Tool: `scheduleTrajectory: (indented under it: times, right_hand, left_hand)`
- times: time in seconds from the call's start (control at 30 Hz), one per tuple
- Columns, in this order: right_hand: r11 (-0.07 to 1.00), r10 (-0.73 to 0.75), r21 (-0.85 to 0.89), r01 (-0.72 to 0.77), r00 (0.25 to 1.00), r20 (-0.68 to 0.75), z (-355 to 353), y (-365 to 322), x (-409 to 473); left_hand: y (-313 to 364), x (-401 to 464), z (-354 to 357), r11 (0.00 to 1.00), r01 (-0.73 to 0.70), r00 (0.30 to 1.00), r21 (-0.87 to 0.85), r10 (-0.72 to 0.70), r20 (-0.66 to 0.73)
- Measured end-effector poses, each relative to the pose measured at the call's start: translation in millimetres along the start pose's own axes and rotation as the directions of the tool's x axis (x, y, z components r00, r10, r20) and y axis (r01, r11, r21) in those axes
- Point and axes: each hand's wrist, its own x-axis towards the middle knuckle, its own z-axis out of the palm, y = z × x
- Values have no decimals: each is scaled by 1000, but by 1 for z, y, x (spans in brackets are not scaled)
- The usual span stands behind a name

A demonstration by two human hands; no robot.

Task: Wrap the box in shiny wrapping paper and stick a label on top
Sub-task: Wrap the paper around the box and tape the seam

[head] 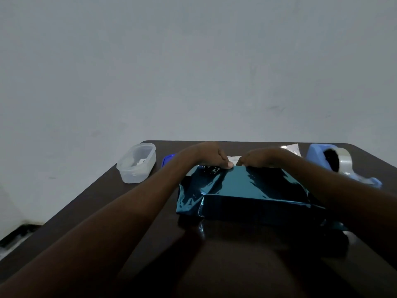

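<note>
Both forearms bare, no sleeves; left grip (211,157), right grip (261,158) ungloved.

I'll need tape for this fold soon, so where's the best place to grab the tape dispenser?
Take the tape dispenser by its tall blue back, behind the roll, coming from above and the right. Its low nose with the tape end points toward you, so a grip at the rear keeps fingers off the tape. This is a judgement from one dim view.
</note>
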Motion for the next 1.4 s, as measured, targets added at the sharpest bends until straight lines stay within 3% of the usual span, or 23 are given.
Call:
scheduleTrajectory:
  times: [0.23,0.37,0.4,0.5,0.6,0.77,0.87,0.97,1.03,1.07,1.17,1.33,1.4]
  right_hand:
    - [998,-19,-63,27,994,111,-5,-2,3]
    - [994,1,109,-20,985,175,-3,10,6]
    - [988,9,151,-36,984,176,-2,18,16]
    - [971,56,221,-92,985,165,1,19,19]
    - [968,70,230,-102,987,144,0,5,-2]
    - [958,51,268,-100,982,184,0,6,-4]
    - [989,-3,145,-11,996,93,-2,4,-6]
    - [984,-98,129,126,975,-199,-6,4,-11]
    - [975,-91,149,165,909,-408,-9,13,-13]
    - [968,-88,179,176,905,-417,-12,16,-16]
    - [961,-74,243,128,973,-217,-11,18,-29]
    - [986,-113,106,129,983,-146,-3,21,-35]
    - [988,-118,84,131,982,-145,0,23,-38]
  left_hand:
    - [2,4,-6,993,111,992,-39,-108,71]
    - [-6,17,-12,972,160,987,-172,-155,44]
    - [-11,23,-12,975,161,987,-153,-163,1]
    - [-24,41,-7,977,178,983,118,-171,-69]
    - [-32,53,0,943,210,977,259,-212,-20]
    - [-36,67,9,917,212,968,339,-245,59]
    - [-42,74,10,870,142,969,473,-220,113]
    - [-40,75,7,861,101,978,499,-179,110]
    - [-40,78,5,887,121,982,445,-172,76]
    - [-41,79,4,902,134,985,410,-165,42]
    - [-38,91,2,956,79,997,282,-74,-27]
    - [-22,107,14,995,52,992,84,-61,106]
    - [-20,108,21,991,53,987,121,-71,144]
